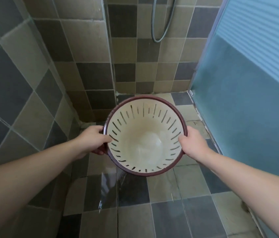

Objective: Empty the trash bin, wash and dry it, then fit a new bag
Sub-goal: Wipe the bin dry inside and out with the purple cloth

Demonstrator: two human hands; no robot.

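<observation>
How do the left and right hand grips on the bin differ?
The left hand holds the trash bin at its left rim, thumb hooked inside over the slots, fingers wrapped underneath. The right hand holds the right rim, its thumb also inside, but its fingers are hidden behind the hand. Both grip the dark red rim, holding the bin above the tiled floor.

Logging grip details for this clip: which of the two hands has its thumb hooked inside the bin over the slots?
The left hand: its thumb lies over the rim of the bin onto the slotted inner wall. The right hand grips the opposite rim, with no digit reaching as far inside.
</observation>
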